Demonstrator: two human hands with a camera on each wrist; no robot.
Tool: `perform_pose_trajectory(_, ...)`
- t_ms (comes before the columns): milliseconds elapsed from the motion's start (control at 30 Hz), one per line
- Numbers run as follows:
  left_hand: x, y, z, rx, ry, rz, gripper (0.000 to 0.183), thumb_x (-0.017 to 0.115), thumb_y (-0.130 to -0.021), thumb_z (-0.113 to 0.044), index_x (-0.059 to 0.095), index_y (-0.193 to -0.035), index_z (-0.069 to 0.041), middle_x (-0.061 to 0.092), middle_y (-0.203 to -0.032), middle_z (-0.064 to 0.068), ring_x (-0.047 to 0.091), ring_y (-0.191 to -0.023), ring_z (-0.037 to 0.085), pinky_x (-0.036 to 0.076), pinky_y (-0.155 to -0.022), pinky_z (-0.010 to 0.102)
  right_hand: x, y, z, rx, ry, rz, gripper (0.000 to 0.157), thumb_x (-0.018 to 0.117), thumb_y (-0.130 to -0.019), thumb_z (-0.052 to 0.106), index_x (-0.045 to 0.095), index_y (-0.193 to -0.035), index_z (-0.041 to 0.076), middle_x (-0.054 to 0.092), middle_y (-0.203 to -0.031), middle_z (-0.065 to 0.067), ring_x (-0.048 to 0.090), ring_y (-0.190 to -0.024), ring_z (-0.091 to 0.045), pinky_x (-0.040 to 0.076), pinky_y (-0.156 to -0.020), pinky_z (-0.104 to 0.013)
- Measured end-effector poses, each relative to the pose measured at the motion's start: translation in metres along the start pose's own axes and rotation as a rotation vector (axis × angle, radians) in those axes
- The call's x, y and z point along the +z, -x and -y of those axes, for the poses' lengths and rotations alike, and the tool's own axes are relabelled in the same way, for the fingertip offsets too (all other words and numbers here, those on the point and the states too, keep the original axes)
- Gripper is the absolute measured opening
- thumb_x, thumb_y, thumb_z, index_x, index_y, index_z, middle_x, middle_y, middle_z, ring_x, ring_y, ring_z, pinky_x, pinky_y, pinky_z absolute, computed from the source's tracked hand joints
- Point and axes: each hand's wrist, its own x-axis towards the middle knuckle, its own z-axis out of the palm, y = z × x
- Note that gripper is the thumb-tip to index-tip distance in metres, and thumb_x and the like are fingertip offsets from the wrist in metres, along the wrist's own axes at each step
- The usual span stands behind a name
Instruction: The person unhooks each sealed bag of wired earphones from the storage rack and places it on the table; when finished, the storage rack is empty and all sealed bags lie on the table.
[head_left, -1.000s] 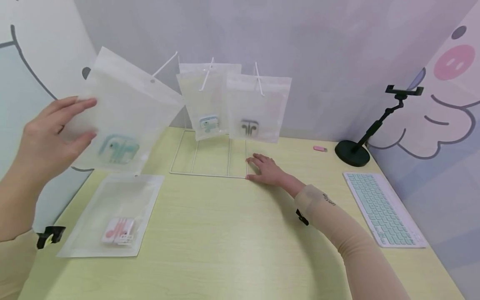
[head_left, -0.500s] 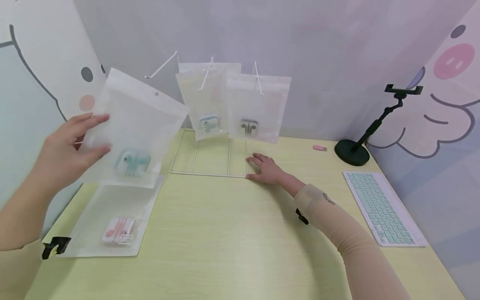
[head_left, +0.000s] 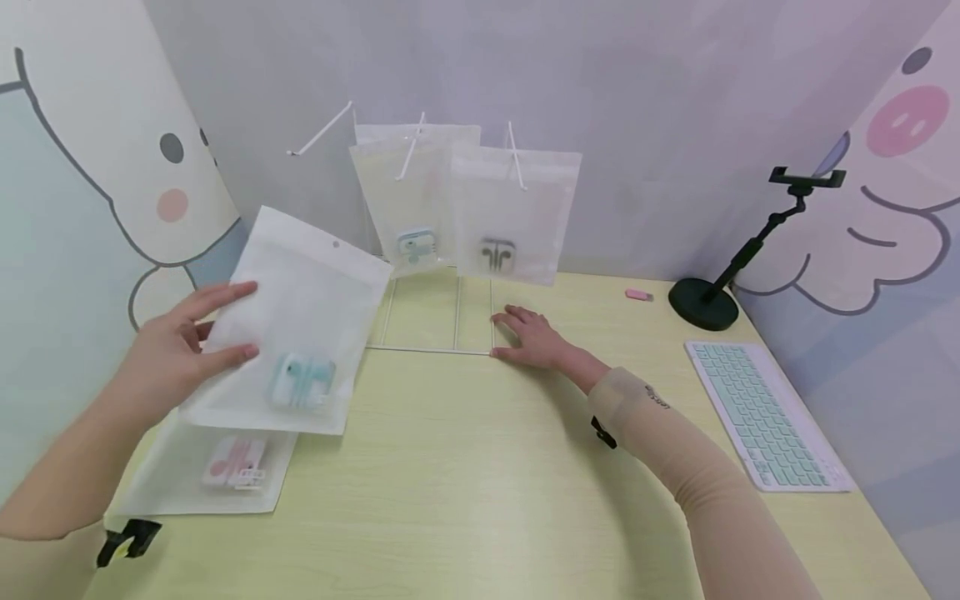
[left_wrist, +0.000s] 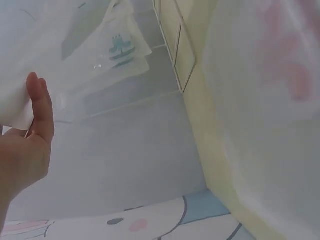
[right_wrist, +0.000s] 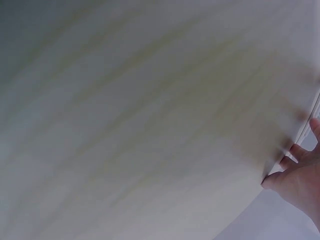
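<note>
In the head view my left hand [head_left: 176, 350] pinches the left edge of a translucent white zip bag [head_left: 300, 275] between thumb and fingers. Teal earphones in a clear case [head_left: 302, 382] show near its bottom. The bag is tilted and overlaps a second bag [head_left: 168, 475] lying on the table, which contains pink earphones [head_left: 236, 462]. My right hand [head_left: 532, 337] rests at the right side of the white wire rack's base [head_left: 427, 351], fingers spread and touching it. The left wrist view shows my left hand [left_wrist: 30, 145] on the bag's edge.
Two hooks hold hanging bags, one with blue earphones [head_left: 416, 246] and one with dark earphones [head_left: 497, 254]. The left hook [head_left: 321, 131] is bare. To the right are a pink USB stick [head_left: 638, 295], a black phone stand [head_left: 705, 303] and a keyboard [head_left: 765, 417].
The bag with teal earphones has come off the left hook. My left hand has carried it down and to the right, over the lying bag. The right hand has stayed put.
</note>
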Motion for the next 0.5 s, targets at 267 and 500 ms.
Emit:
perform_pose_trajectory(267,0.037,0.014,0.008,-0.010,-0.016,0.111,0.072,0.076,-0.081,-0.025,0.041,-0.144,-0.026,0.035,-0.150,0.009,0.038,-0.125,0.030,0.033,-0.080,0.000,0.000,0.000,0.000,-0.005,0.001,0.003,0.070,0.059,-0.088,0.051,0.035,-0.145,0.017,0.022,-0.153,-0.021,0.022,-0.139,-0.044,0.016,-0.109,-0.064)
perform_pose_trajectory(500,0.061,0.024,0.008,-0.103,0.086,0.216,0.075,0.075,-0.082,-0.024,0.037,-0.146,-0.022,0.027,-0.153,0.012,0.034,-0.132,0.042,0.039,-0.102,0.046,0.000,0.001,0.000,0.002,-0.029,0.008,0.071,0.060,-0.088,0.051,0.035,-0.146,0.017,0.020,-0.154,-0.020,0.021,-0.139,-0.042,0.014,-0.109,-0.064)
